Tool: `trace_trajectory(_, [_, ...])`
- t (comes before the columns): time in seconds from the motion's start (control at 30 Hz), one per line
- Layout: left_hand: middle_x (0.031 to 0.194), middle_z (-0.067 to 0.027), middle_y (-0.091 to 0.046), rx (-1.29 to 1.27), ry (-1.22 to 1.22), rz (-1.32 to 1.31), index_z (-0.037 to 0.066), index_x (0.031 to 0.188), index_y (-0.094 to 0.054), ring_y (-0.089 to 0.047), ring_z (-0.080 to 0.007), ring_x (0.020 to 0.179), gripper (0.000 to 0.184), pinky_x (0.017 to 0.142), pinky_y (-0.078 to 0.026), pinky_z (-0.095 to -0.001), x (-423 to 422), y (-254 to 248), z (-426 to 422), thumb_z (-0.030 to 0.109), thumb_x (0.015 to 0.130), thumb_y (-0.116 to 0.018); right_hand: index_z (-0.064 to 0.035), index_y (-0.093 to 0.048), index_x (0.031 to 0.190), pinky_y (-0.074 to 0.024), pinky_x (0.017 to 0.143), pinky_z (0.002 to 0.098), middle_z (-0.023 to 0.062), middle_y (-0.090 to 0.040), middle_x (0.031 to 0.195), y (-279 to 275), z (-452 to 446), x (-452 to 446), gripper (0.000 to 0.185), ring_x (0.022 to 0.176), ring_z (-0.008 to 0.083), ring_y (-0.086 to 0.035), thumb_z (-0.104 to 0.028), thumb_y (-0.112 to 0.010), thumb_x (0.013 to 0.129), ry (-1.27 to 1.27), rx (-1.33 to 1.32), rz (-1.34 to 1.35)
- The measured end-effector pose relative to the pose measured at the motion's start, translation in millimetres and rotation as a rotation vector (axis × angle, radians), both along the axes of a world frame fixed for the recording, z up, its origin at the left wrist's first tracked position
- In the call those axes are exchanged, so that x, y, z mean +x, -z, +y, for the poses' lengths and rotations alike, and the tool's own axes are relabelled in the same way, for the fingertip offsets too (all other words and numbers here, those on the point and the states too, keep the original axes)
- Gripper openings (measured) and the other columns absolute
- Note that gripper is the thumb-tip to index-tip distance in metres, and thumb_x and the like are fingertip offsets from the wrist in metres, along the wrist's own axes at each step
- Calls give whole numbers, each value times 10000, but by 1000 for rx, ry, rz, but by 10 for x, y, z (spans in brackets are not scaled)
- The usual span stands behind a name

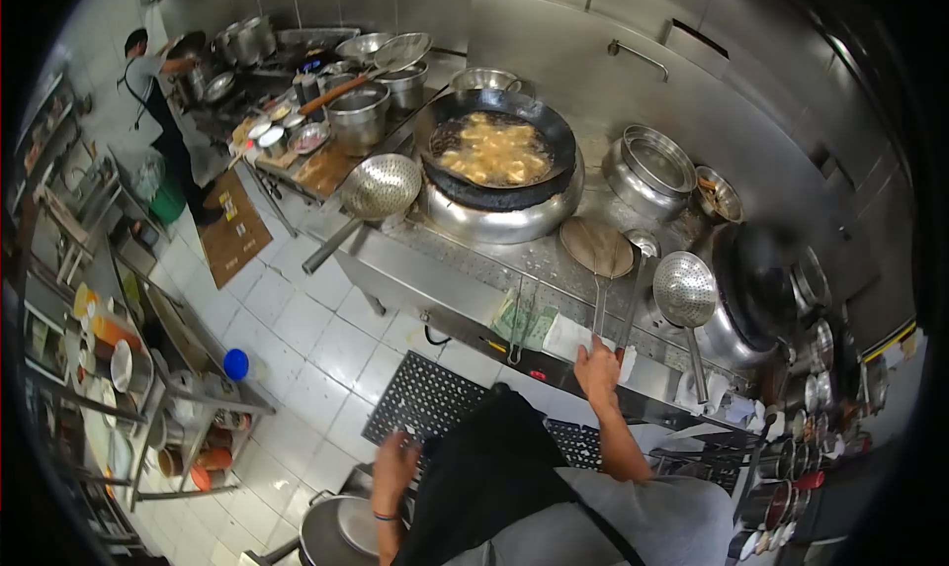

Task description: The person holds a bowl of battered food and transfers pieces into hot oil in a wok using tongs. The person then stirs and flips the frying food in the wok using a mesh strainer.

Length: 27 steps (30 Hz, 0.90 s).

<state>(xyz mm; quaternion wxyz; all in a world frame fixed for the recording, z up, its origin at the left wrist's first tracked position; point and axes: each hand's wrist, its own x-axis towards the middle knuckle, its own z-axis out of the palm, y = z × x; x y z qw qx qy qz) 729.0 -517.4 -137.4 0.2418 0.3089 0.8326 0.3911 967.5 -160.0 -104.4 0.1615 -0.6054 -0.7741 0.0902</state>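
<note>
Noted gripping round brown-mesh metal skimmer point(597, 248) by long metal handle point(600, 307) in right hand point(597, 370), presumably for distance from round black wok point(557, 153); cannot tell closure of left hand point(395, 464).

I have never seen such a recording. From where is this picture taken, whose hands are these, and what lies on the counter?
There is no machine: a person works with two bare hands, and a camera on their head looks forward and down. The right hand is at the handle of a strainer; it seems to hold it, though this is hard to see. The left hand is low, near the apron, with nothing visible in it. On the counter, a wok has food in it; one holed ladle is left of the wok, another right of the strainer.
</note>
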Motion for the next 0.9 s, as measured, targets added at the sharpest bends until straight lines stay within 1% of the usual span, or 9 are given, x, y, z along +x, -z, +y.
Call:
trace_trajectory(0.03, [844,-214,-690,-14,148,162,-1,1008,-666,-688,-391,821,275,770,-546,-459,107,115,-1,242,879,-676,-8,-648,1157,-535,852,523,262,-697,978,51,44,95,391,913,458,-676,-277,-660,874,-28,25,-11])
trace_trajectory(0.1, [916,-226,-708,-363,272,-208,12,1076,-685,-673,-439,895,334,811,-538,-490,159,140,2,269,863,-682,-4,-659,1102,-534,873,508,251,-693,1000,107,123,205,351,919,443,-680,-260,-671,863,-32,-73,-74])
trace_trajectory(0.37, [1017,-278,-695,-533,148,-4,0,1104,-696,-672,-424,992,426,863,-537,-487,20,307,53,322,826,-719,-8,-658,998,-502,928,500,225,-696,1004,150,346,237,302,905,415,-687,-260,-690,836,-17,-281,-32])
trace_trajectory(0.47, [1037,-262,-701,-556,165,-8,-12,1108,-692,-684,-395,996,396,847,-548,-446,-164,459,372,275,838,-722,0,-614,1102,-429,1039,504,187,-702,1013,245,402,322,392,877,389,-704,-267,-710,831,-68,-268,-69])
trace_trajectory(0.57, [1018,-252,-708,-378,243,122,-20,1100,-693,-691,-383,978,384,844,-552,-432,-246,505,809,269,848,-713,-2,-545,1196,-299,1123,554,194,-700,1010,350,432,363,490,884,383,-704,-275,-713,826,-111,-342,-131])
trace_trajectory(0.6, [1016,-300,-683,-307,218,78,-41,1075,-684,-663,-441,995,334,864,-535,-486,-212,398,1021,207,852,-685,-2,-474,1247,-227,1143,596,196,-700,999,372,443,377,566,901,384,-701,-267,-727,815,-141,-362,-122])
trace_trajectory(0.73, [1032,-267,-696,-322,250,95,-37,1089,-682,-679,-416,979,336,846,-547,-454,-78,426,1592,207,859,-691,1,-450,1141,-502,899,505,216,-685,974,162,446,433,568,904,402,-688,-253,-793,766,-261,-391,-139])
trace_trajectory(0.83, [1048,-251,-699,-272,317,-37,-16,1124,-676,-683,-390,1000,343,861,-544,-436,120,356,1807,228,882,-684,9,-443,1142,-541,816,481,227,-656,1008,212,430,426,579,885,418,-682,-249,-797,764,-260,-368,-125])
trace_trajectory(0.9, [1045,-259,-692,-269,403,-164,11,1118,-683,-665,-411,1017,311,880,-531,-461,161,188,1932,204,873,-692,13,-443,1140,-526,848,500,234,-625,1011,213,402,391,538,861,443,-671,-193,-772,768,-222,-360,-66])
